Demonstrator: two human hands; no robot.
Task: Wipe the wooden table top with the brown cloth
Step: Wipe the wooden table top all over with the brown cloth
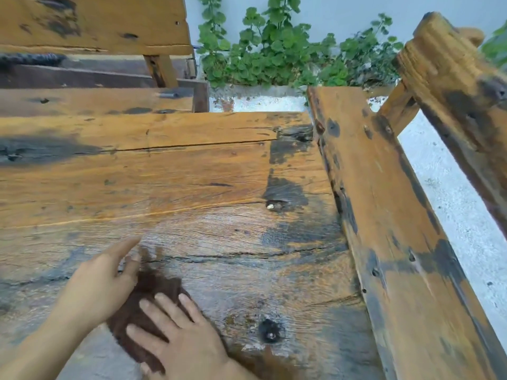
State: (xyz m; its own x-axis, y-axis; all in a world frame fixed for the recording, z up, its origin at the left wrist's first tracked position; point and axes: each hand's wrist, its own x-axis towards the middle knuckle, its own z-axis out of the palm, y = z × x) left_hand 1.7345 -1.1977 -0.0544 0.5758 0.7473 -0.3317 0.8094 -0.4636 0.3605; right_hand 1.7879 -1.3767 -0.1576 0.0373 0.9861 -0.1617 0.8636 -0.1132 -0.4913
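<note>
The wooden table top [170,182] is made of worn orange-brown planks with dark stains and cracks. A dark brown cloth [142,303] lies bunched on its near part. My right hand [181,338] presses flat on the cloth, fingers spread over its right side. My left hand [101,283] rests against the cloth's left edge, fingers extended and touching it. The wood around the cloth looks damp and shiny.
A wooden bench [389,204] runs along the table's right side, its backrest [455,86] above. Another bench [90,100] stands at the far side. Green plants [277,48] grow against a white wall. A small pale speck [270,206] lies on the table.
</note>
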